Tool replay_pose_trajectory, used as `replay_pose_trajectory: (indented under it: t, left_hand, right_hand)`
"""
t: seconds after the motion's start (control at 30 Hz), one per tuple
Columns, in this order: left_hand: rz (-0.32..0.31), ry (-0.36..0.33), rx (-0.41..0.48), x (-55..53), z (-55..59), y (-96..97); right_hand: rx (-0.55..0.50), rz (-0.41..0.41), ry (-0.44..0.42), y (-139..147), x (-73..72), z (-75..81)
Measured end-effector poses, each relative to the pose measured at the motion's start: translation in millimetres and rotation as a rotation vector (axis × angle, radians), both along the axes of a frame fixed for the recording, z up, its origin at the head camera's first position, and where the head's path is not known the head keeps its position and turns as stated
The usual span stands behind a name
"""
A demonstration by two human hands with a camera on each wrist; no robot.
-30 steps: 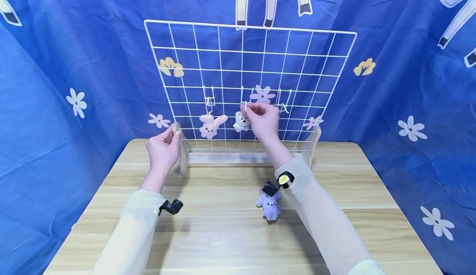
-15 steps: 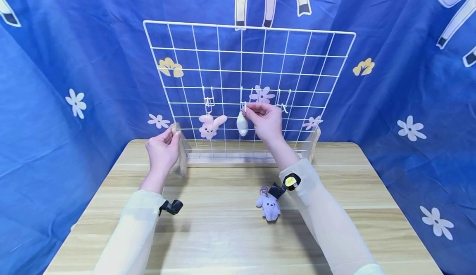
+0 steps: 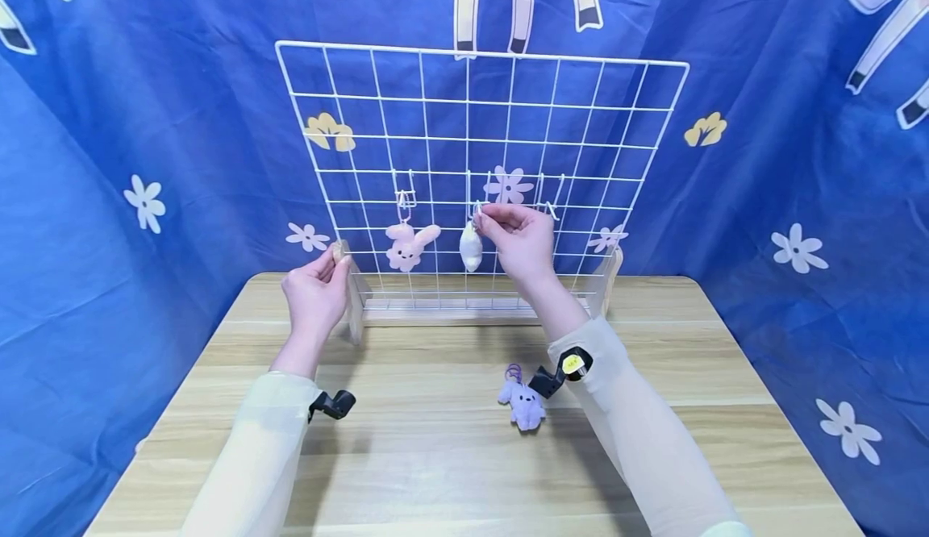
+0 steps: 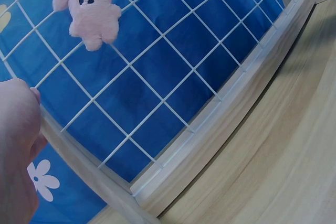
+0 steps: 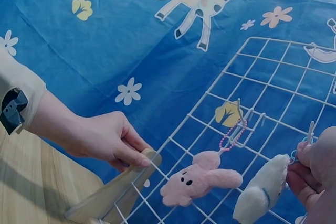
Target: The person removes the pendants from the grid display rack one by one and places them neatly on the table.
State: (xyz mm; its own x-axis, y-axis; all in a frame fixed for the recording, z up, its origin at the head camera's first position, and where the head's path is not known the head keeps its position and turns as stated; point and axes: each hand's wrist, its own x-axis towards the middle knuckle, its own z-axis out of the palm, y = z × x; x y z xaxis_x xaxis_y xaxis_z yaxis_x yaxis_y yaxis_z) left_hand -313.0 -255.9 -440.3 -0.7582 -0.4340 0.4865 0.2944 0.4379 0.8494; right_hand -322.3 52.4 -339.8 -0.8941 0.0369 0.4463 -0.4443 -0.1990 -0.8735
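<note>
Your right hand is pinching the blue loop of the white toy, finger and thumb pressing close together; the loop is sitting right by the tip of the middle hook, but your fingers are hiding that spot, so I cannot tell whether it is going round the hook or only touching it; the white toy is hanging just below your fingertips, in front of the wire grid; it is no longer showing you its face, as it was doing a second ago; it is now showing you a thin side; that is likely meaning the toy is dangling loosely, and the loop is perhaps still needing care at the hook; your left hand is staying put, thumb and fingers pinching the top of the wooden post, and is seeming to be keeping the grid steady; farther out, the pink toy is hanging from the left hook; the right hook is showing no toy; the purple toy is lying on the table, and no hand is touching it.
</note>
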Motion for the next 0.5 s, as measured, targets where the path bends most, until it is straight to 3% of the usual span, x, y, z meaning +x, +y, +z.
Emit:
replay_pose_trajectory:
  t: [0.5]
  left_hand:
    - [0.003, -0.019, 0.004, 0.0, 1.5, 1.3]
  right_hand:
    - [-0.010, 0.000, 0.041, 2.3, 14.8, 1.0]
